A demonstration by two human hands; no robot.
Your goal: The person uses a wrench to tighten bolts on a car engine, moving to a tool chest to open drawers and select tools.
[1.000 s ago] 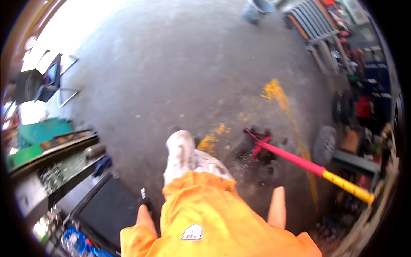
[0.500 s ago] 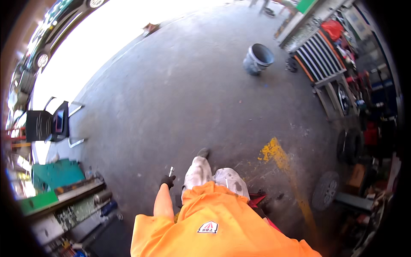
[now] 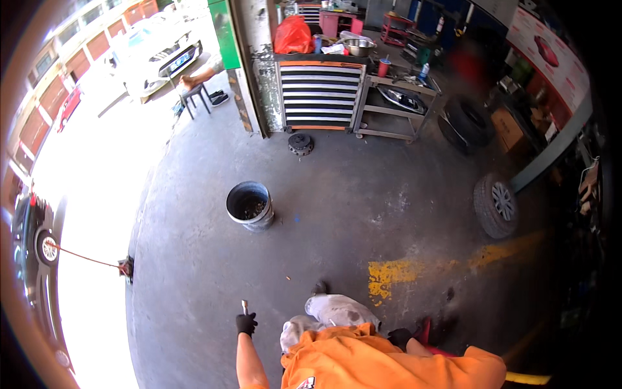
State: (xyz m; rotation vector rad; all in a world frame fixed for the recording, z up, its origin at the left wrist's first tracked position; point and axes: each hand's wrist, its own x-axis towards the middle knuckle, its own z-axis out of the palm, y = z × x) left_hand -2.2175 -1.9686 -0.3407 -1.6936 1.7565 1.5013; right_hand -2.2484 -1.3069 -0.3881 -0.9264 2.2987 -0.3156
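Observation:
My left hand point(image 3: 246, 323), in a black glove, is held out over the concrete floor with its fingers closed. From its top sticks a short silver metal tool point(image 3: 245, 306) with a wider end, rather like a socket; the rest is hidden in the fist. My right hand point(image 3: 400, 337), also gloved in black, is low beside my right thigh, partly behind the orange shirt point(image 3: 389, 360). Close to it is a red object point(image 3: 425, 331), mostly hidden. I cannot make out whether the right fingers grip anything.
A dirty bucket point(image 3: 250, 206) with dark bits inside stands ahead. Beyond it are a round dark metal part point(image 3: 300, 144), a striped tool chest point(image 3: 322, 95) and a grey cart point(image 3: 395, 110). A wheel point(image 3: 496, 206) and black tyres point(image 3: 465, 124) are right; a floor jack-like object point(image 3: 126, 269) sits left.
My view has swung right, bringing the tool chest and bucket to the middle and taking the chair out of sight. My right hand has come into view; the left still holds the metal tool.

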